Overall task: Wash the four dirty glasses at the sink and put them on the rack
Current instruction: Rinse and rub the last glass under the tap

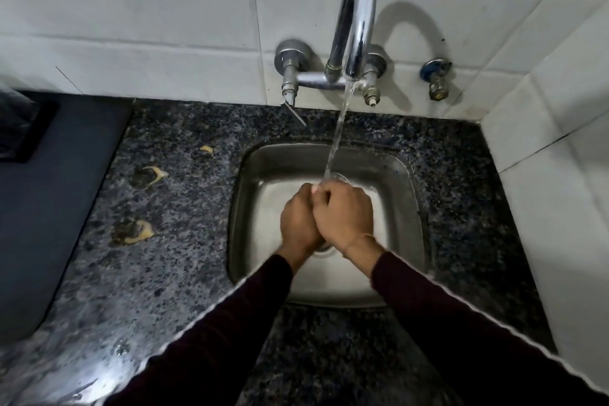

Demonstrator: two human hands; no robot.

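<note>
Both my hands are together over the steel sink (pixel 250 175), under the water running from the chrome tap (pixel 356 20). My right hand (pixel 344 212) curls round a clear glass (pixel 339 177), of which only the rim shows past my knuckles; the stream falls into it. My left hand (pixel 298 221) is curled against the glass from the left, fingers tucked under my right hand. The rest of the glass is hidden by my hands. No other glasses and no rack are in view.
Dark speckled granite counter (pixel 171 273) surrounds the sink, with yellowish food scraps (pixel 136 231) on its left part. A dark flat surface (pixel 49 208) lies at the far left. White tiled walls stand behind and to the right, with a spare valve (pixel 436 79).
</note>
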